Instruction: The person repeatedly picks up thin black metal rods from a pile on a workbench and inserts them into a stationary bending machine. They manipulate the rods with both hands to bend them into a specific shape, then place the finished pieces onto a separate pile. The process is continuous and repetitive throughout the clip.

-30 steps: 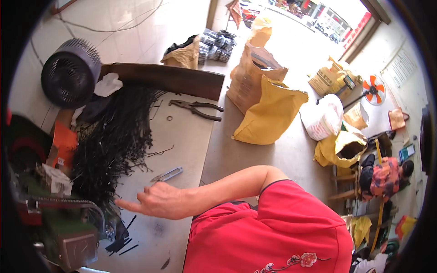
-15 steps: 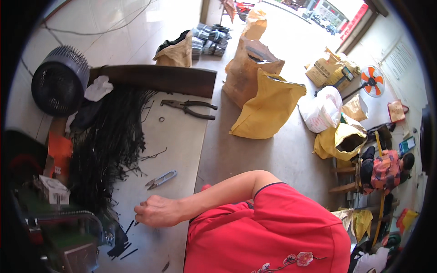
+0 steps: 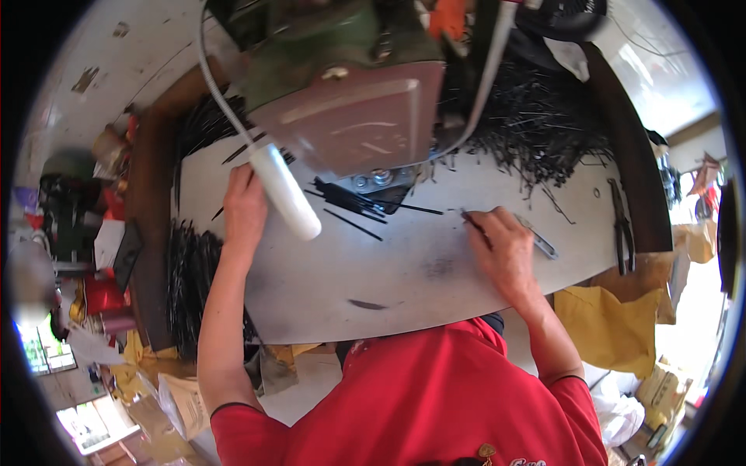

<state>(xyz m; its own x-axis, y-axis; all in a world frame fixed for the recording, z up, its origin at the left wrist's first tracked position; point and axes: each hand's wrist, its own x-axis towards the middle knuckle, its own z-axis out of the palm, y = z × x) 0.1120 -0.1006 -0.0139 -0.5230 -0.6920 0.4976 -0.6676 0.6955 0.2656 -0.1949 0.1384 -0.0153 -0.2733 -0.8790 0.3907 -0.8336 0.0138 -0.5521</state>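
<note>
My left hand is at the left of the pale worktable, its fingers bent in by some thin black strips. A white rounded handle stands beside these fingers, and what they pinch is hard to see. My right hand is closed on a dark thin rod, just above the tabletop. Small thread snips lie partly behind that hand. Between my hands, a loose bunch of short black strips lies below the green press machine with its reddish front plate.
A heap of long black strips covers the back right, and another bundle lies at the left edge. Pliers rest near the dark raised rim. A yellow sack stands off the table's right side.
The view has swung left from the room to face the machine and table. My left hand has come into view. My right hand stays low over the tabletop near the snips.
</note>
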